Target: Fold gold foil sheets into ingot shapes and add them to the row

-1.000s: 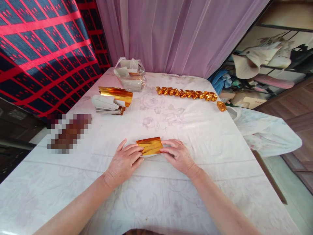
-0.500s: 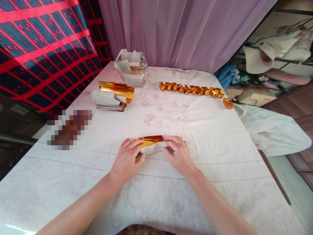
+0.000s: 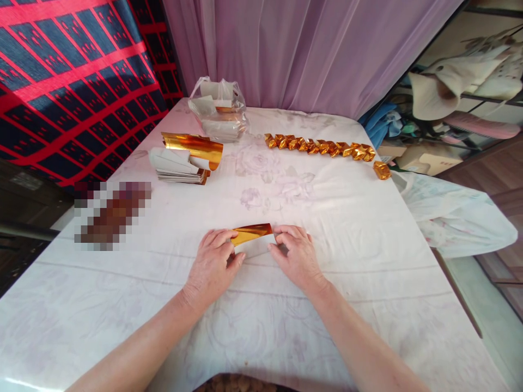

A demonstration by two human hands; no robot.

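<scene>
A sheet of gold foil paper (image 3: 252, 234) with a white back lies bent over on the cloth in front of me. Its shiny gold face shows along the far side, its white back along the near side. My left hand (image 3: 215, 258) grips the left end between thumb and fingers. At the right end, my right hand (image 3: 296, 255) pinches the paper in the same way. Both wrists hang low over the table. The parts of the sheet under my fingers are hidden.
Beyond the left hand stands a stack of gold foil sheets (image 3: 180, 171), partly curled. A clear plastic bag (image 3: 223, 122) of paper sits behind it. A row of folded gold pieces (image 3: 321, 147) runs along the back right, with one gold piece (image 3: 382, 170) near the table edge.
The sheet's white near side now shows more between my hands, and its gold part is slightly more tilted. Both hands keep their hold in nearly the same place.
</scene>
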